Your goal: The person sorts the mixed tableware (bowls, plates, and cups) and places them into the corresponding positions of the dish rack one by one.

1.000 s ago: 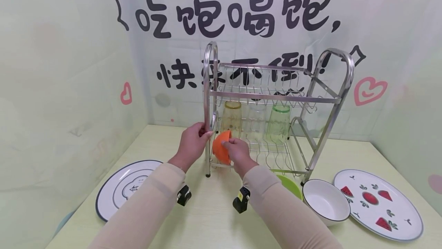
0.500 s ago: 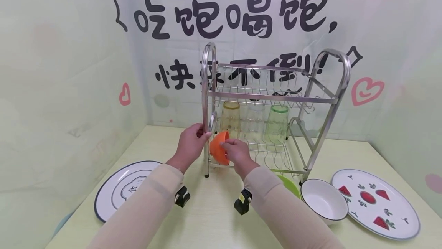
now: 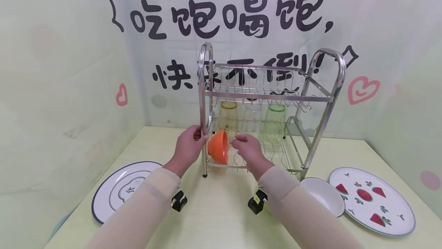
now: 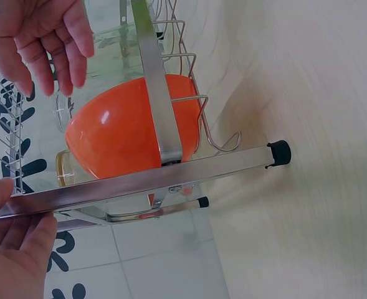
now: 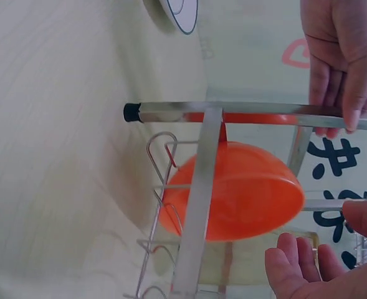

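Note:
An orange bowl (image 3: 217, 148) stands on its side, tilted, in the left end of the lower tier of a metal dish rack (image 3: 269, 97). My left hand (image 3: 186, 147) grips the rack's left front post; the left wrist view shows thumb and fingers (image 4: 37, 240) on either side of it. Just right of the bowl, my right hand (image 3: 250, 151) is apart from it and holds nothing. Its fingers (image 5: 283, 258) are loosely spread in the right wrist view. Behind the bowl are a yellow glass (image 3: 228, 120), a clear glass (image 3: 251, 120) and a green glass (image 3: 274, 124), all upside down.
At left on the table (image 3: 221, 210) lies a blue-rimmed white plate (image 3: 114, 187). A white bowl (image 3: 328, 195) stands at right, beside a large plate with watermelon pictures (image 3: 373, 214). My right sleeve covers most of a green thing near the white bowl.
My right hand has let go of the orange bowl and drawn off to the right. The bowl stays in the rack. My left hand still holds the post; the view has shifted slightly.

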Demonstrator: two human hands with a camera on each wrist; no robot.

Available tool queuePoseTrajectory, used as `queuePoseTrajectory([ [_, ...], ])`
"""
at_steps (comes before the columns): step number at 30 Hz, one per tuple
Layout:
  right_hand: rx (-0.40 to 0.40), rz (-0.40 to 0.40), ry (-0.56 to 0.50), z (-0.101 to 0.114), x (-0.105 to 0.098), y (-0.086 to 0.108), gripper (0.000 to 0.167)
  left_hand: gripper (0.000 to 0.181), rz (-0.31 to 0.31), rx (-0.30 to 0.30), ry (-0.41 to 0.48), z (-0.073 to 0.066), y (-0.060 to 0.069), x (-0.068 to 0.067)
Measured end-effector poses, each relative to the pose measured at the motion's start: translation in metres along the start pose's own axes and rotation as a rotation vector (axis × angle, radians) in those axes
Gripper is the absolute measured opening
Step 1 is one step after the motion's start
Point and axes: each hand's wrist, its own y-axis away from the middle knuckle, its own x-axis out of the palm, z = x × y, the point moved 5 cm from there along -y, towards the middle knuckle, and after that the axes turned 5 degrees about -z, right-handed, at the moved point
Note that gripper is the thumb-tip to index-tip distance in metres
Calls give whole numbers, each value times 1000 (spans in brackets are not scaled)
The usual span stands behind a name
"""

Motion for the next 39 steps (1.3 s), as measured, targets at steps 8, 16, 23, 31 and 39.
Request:
queuePoseTrajectory([
  [8,-69,42,121,9,-19,6,42,39,12,-7,-6,4,6,0],
  [16,-95,70,193,17,-32,13,43,38,11,-22,-55,5,12,-3],
  [23,-146,94,304,18,-47,16,51,38,27,-32,-100,4,19,-2],
  [31,-299,136,575,19,-68,28,53,44,73,-77,-169,10,26,0],
  [39,-386,136,689,19,-94,45,54,40,86,-101,-192,13,34,2],
])
